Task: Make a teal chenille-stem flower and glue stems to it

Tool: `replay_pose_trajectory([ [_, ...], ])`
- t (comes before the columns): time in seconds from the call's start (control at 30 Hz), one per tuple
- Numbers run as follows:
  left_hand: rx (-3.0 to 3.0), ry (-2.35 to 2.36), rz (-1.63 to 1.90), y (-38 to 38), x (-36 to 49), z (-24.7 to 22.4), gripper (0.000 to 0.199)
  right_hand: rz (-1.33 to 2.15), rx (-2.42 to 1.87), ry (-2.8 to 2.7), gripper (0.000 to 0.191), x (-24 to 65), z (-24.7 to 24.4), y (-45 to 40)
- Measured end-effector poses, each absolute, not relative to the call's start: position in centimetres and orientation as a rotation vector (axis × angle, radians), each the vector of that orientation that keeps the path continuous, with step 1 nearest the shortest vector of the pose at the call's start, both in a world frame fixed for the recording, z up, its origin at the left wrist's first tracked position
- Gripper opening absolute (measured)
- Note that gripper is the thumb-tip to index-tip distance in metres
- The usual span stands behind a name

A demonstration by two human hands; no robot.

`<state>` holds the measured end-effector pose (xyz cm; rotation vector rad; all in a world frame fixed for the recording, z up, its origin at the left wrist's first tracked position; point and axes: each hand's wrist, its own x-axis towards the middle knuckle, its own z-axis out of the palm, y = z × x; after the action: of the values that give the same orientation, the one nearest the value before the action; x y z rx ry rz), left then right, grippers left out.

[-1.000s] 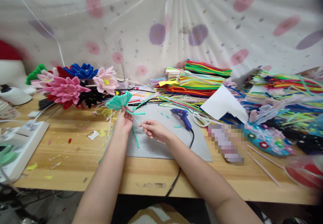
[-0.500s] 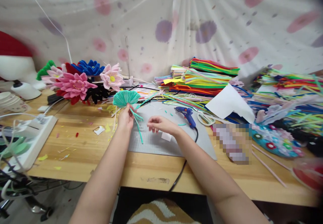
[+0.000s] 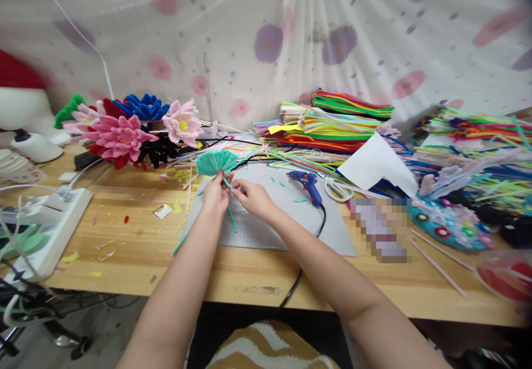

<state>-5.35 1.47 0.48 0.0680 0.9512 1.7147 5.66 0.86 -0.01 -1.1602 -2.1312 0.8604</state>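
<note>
My left hand is closed around the base of a turquoise, fan-shaped piece of pipe cleaners, its fan spread upward above my fingers. Thin turquoise stems hang below the grip, and one strand shows to the left of my forearm. Against its right side, my right hand pinches a turquoise stem between thumb and forefinger. Both hands are over a grey board. A blue glue gun lies on the board to their right, with small turquoise scraps near it.
Fluffy flowers stand at the back left, behind a white power strip. Bundles of coloured pipe cleaners are stacked behind the board. Scissors, white paper and a decorated blue piece lie to the right. A black cord crosses the front edge.
My right hand has moved left to the turquoise piece and now pinches a stem. My left hand has shifted slightly right with the piece, and a strand now shows left of my forearm.
</note>
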Motion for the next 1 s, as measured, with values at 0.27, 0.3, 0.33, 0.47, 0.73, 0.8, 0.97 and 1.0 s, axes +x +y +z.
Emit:
replay_pose_trajectory([
  [0.27, 0.026, 0.91, 1.674, 1.1, -4.8, 0.7, 0.022, 0.992, -1.072, -2.228, 0.013, 7.0, 0.4, -0.3],
  [0.3, 0.045, 0.868, 1.655, 1.0, -5.0, 0.9, 0.024, 1.045, -1.033, -2.228, 0.015, 7.4, 0.4, -0.3],
  [0.33, 0.071, 0.82, 1.626, 0.9, -5.4, 1.1, 0.025, 1.089, -1.004, -2.214, 0.019, 7.8, 0.2, -0.2],
  [0.47, 0.182, 0.667, 1.478, 0.4, -8.1, 1.9, 0.03, 1.11, -1.102, -2.045, 0.025, 9.4, -0.9, 0.8],
  [0.73, 0.19, 0.57, 1.405, -0.7, -11.6, 2.7, 0.03, 0.902, -1.404, -2.141, 0.016, 8.0, -3.4, 2.8],
  [0.8, 0.172, 0.543, 1.403, -0.8, -11.8, 2.7, 0.03, 0.842, -1.418, -2.194, 0.016, 6.4, -3.6, 3.1],
  [0.97, 0.109, 0.5, 1.373, -1.0, -12.0, 2.3, 0.027, 0.63, -1.512, -2.271, 0.03, 2.0, -3.5, 3.6],
  [1.0, 0.098, 0.494, 1.364, -1.0, -12.0, 2.1, 0.027, 0.588, -1.52, -2.293, 0.032, 1.3, -3.5, 3.6],
])
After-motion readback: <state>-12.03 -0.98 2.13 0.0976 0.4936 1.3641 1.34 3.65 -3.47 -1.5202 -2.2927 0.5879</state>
